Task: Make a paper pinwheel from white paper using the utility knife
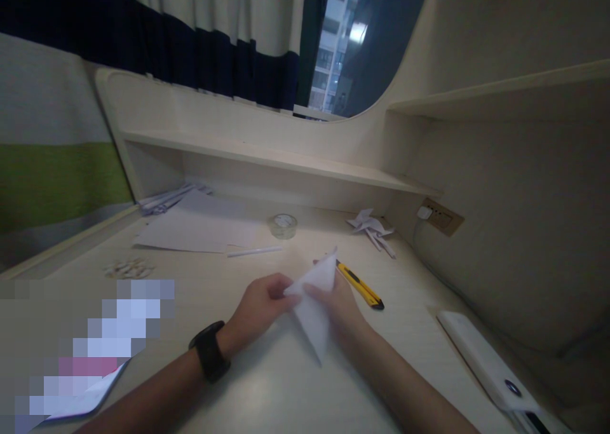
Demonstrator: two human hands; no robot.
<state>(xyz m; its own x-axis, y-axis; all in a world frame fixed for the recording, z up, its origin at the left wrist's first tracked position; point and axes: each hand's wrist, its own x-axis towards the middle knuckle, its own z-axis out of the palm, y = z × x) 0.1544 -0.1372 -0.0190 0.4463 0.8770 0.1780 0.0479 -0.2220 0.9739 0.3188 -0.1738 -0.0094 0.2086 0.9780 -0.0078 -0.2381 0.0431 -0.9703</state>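
A white sheet of paper point(312, 313), folded into a triangle, is held up above the desk between both hands. My left hand point(260, 304) pinches its left corner between thumb and fingers; a black watch is on that wrist. My right hand point(343, 300) grips the paper's right side, with the thumb on the near face and the other fingers behind it, partly hidden. Just beyond my right hand lies a yellow and black utility knife point(362, 286). A thin white paper stick point(255, 251) rests on the desk past my left hand.
A roll of clear tape point(283, 225) sits at the back middle. Paper pinwheels point(369, 224) lie at the back right, white sheets point(195, 224) at the back left. Small pale pieces point(128, 268) are piled at left. A white device point(486, 358) stands at right, below a wall socket point(441, 217).
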